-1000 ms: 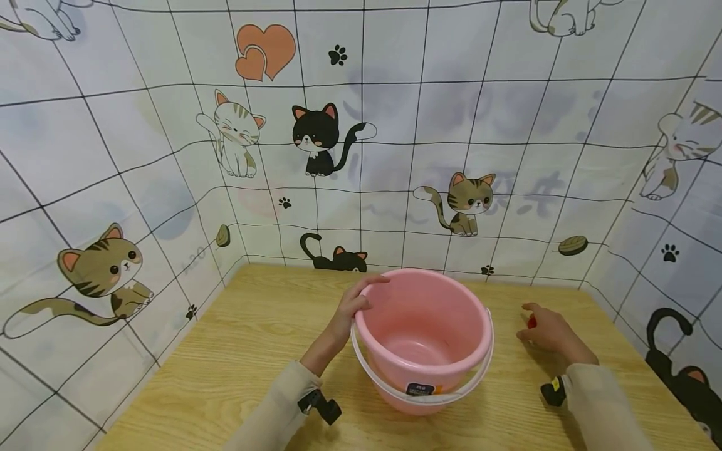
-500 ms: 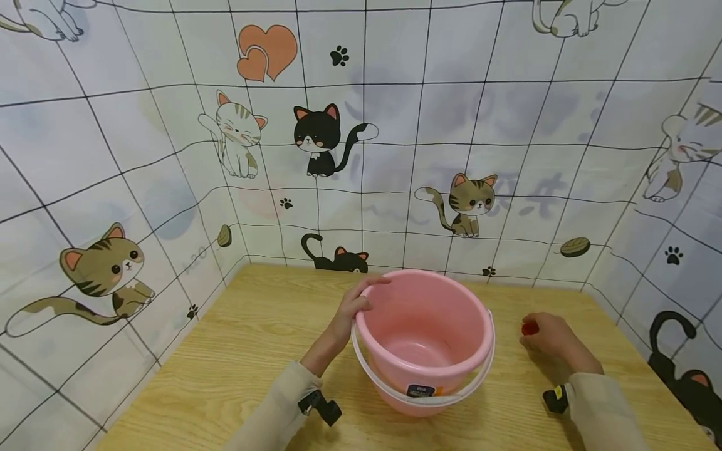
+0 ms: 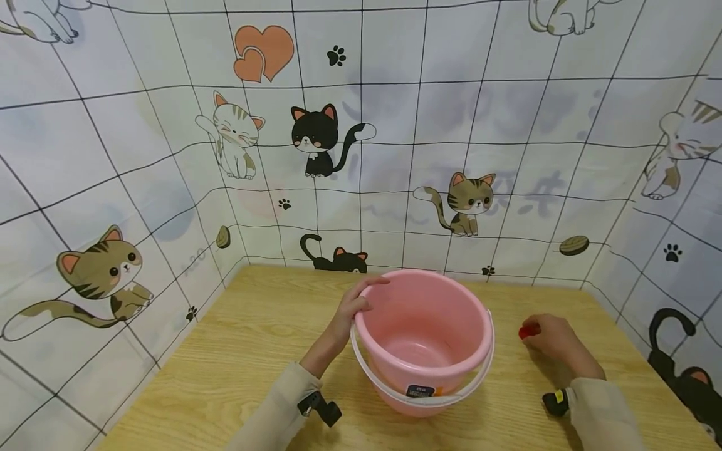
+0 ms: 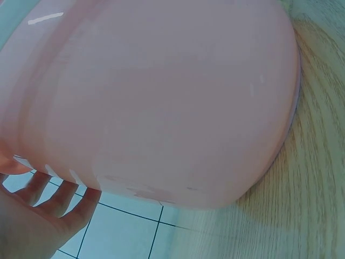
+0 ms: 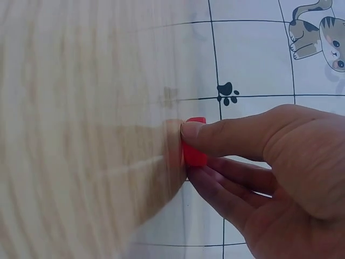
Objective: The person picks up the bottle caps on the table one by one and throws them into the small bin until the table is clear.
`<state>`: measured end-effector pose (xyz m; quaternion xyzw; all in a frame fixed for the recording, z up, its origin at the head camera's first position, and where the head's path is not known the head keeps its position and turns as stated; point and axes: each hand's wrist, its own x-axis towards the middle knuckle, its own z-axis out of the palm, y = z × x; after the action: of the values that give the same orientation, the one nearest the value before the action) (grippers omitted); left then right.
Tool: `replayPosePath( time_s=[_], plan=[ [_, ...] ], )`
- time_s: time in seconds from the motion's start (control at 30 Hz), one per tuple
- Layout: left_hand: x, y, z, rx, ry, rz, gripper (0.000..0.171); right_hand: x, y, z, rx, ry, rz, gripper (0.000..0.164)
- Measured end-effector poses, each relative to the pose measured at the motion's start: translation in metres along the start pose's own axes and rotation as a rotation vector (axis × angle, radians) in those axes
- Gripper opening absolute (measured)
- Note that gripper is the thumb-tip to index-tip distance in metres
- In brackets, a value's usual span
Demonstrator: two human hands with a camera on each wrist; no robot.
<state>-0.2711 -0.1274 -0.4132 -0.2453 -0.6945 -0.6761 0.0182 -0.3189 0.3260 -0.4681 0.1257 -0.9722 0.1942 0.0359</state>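
A pink plastic bucket [image 3: 425,307] stands upright on the wooden table [image 3: 271,326], and nothing shows inside it. Its white handle [image 3: 389,389] hangs down across the front. My left hand [image 3: 344,316] grips the bucket's left rim; the left wrist view has its fingertips [image 4: 86,204] against the bucket's wall. To the right of the bucket, my right hand [image 3: 555,339] pinches a small red piece [image 3: 528,331] between thumb and fingers. That red piece [image 5: 195,154] looks short and blocky with rounded edges in the right wrist view, touching or just above the tabletop. Fingers partly cover it.
A white sheet [image 3: 389,113] with a black grid and cartoon cats surrounds the table on the back, left and right. Bare tabletop [image 3: 225,376] extends left of the bucket. A small black camera [image 3: 555,403] is strapped to the right wrist.
My right hand has moved slightly toward me, and its raised fingers have come down around the red piece, which now shows more. The left hand and bucket stay put.
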Motion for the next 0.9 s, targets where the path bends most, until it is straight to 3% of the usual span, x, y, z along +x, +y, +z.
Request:
replayPosePath(
  time_s=[0.33, 0.63, 0.9],
  plan=[
    [-0.001, 0.0, -0.001, 0.011, 0.0, 0.014, 0.06, -0.002, -0.007, 0.004, -0.027, 0.04, -0.031, 0.03],
    [0.0, -0.001, 0.0, -0.006, -0.004, 0.007, 0.06, -0.001, -0.01, 0.001, 0.004, 0.007, 0.018, 0.038],
    [-0.001, 0.001, 0.0, 0.0, 0.0, 0.012, 0.06, -0.001, -0.016, -0.003, 0.036, 0.005, 0.012, 0.04]
  ],
)
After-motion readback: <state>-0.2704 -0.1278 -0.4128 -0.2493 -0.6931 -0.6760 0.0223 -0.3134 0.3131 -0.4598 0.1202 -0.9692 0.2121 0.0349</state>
